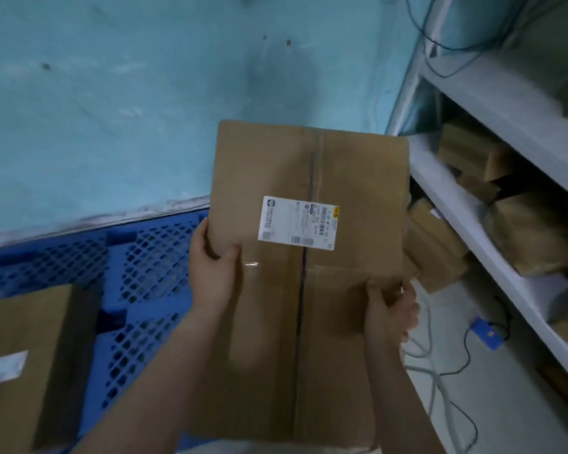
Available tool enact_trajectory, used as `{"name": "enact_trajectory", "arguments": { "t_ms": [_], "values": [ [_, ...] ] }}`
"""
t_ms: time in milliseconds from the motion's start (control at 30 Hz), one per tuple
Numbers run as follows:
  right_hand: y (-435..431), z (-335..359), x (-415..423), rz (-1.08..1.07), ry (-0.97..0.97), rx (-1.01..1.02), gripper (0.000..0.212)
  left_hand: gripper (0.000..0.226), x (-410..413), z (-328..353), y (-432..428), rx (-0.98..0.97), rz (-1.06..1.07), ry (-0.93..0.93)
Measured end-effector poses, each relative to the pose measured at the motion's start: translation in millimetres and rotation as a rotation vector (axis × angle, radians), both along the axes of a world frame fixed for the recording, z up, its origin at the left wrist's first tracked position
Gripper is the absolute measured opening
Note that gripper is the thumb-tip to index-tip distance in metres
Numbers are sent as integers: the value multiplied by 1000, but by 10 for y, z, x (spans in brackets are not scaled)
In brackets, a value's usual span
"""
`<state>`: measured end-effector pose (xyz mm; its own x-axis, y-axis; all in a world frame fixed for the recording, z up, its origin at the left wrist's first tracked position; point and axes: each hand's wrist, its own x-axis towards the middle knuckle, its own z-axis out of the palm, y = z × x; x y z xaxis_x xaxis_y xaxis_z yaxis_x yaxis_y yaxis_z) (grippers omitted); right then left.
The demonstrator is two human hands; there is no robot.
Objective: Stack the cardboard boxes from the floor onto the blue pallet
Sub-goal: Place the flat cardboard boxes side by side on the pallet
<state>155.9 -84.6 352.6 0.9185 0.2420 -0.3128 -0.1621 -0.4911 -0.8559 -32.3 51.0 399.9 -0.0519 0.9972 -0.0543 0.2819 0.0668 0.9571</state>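
Grip of left hand point(215, 267) and right hand point(391, 309) clasps cardboard box point(358, 178), white label point(298, 223) blurred.

Big cardboard box point(309, 191) is up in the air, taped seam and white shipping label point(298, 223) facing up, left hand point(214, 267) and right hand point(391, 309) gripping its near corners. Second cardboard box point(23, 355) sits flat on the blue plastic grid pallet point(151, 257), left side.
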Motion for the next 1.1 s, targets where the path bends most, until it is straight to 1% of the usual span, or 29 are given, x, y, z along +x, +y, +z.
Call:
{"name": "enact_trajectory", "arguments": {
  "t_ms": [167,267,400,500,667,800,900,1100],
  "values": [
    [360,400,-831,105,-25,65,58,62,-946,320,111,45,144,-36],
    [569,480,-1387,170,-31,83,57,63,-1565,403,193,56,215,-62],
    [829,401,-2188,237,-34,98,58,64,-2450,299,336,49,290,-50],
    [960,285,-2780,278,-17,52,58,64,-3102,104,460,11,300,-18],
    [1154,-261,-3674,303,35,9,68,61,-4078,-339,659,-71,240,-25],
    [1292,-680,-4145,312,38,-81,66,63,-4623,-832,824,-153,201,-46],
    [1390,-1035,-4326,285,43,-175,62,64,-4853,-1207,948,-216,174,-72],
    [1722,-1772,-4433,292,-4,-268,59,64,-5021,-2053,1269,-289,136,-118]
  ]
}}
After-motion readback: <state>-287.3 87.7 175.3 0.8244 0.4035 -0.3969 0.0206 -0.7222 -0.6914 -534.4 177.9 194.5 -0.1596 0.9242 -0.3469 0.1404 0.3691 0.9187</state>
